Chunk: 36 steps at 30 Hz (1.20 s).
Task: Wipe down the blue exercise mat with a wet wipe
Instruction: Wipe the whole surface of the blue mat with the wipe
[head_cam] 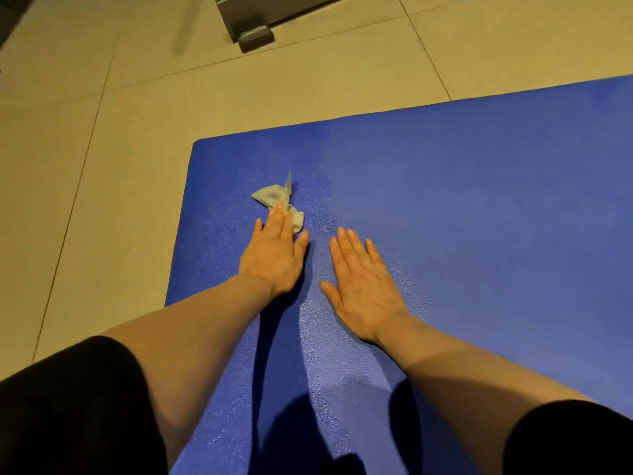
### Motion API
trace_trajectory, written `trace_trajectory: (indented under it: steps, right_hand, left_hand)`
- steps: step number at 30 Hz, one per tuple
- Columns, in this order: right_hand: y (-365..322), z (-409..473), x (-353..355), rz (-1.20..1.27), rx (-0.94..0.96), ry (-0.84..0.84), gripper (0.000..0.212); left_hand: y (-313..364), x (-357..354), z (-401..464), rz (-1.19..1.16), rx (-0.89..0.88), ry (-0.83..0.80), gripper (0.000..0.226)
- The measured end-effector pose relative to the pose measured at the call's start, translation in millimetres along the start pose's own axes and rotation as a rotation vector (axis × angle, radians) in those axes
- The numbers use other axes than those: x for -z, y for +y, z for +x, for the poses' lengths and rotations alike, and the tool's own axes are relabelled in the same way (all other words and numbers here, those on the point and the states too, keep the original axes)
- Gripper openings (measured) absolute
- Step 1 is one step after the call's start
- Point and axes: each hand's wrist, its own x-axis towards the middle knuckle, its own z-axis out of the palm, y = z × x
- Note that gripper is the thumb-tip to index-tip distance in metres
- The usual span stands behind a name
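1. The wet wipe (277, 200) lies crumpled on the blue exercise mat (462, 200), near the mat's far left corner, with one thin corner of it sticking up and away from the person.
2. The left hand (274, 255) lies flat on the mat, palm down, fingers straight and close together. Its fingertips rest on the near part of the wipe, pressing it to the mat; the rest of the wipe shows beyond and to the right of the fingers.
3. The right hand (363, 286) lies flat on the mat just beside the left, palm down, fingers straight and slightly spread, thumb out to the left. It does not touch the wipe, which lies ahead of it and to its left.
4. The two hands are apart, with a strip of bare mat between them.
5. Both forearms reach in from the bottom edge, each ending in a black sleeve (68, 406).
6. The mat lies on a pale tiled floor (102, 132), and a grey metal foot (257, 36) of some equipment stands on the tiles beyond the mat.
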Motion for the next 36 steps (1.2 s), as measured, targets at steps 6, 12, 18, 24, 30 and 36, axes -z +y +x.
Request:
trace_trajectory:
  steps: [6,12,18,24,30,36]
  right_hand:
    - [11,-6,11,0.015,0.044,-0.077,0.074]
    - [9,-25,14,-0.055,0.005,-0.114,0.067]
    - [9,-32,17,-0.124,-0.021,-0.182,0.064]
    - [7,-51,16,-0.101,-0.027,-0.21,0.066]
    - [1,-59,19,-0.133,-0.05,-0.257,0.065]
    - [-2,-74,16,-0.119,-0.055,-0.24,0.069]
  left_hand:
    - [24,-18,-21,0.096,-0.22,-0.101,0.069]
    - [-2,-10,-33,0.073,0.036,-0.026,0.059]
    - [53,-33,-61,-0.02,-0.156,-0.069,0.064]
    - [13,-13,-69,0.061,0.097,-0.105,0.06]
    - [66,-34,-92,-0.026,-0.077,-0.124,0.059]
    - [29,-26,-107,0.107,0.069,-0.177,0.062]
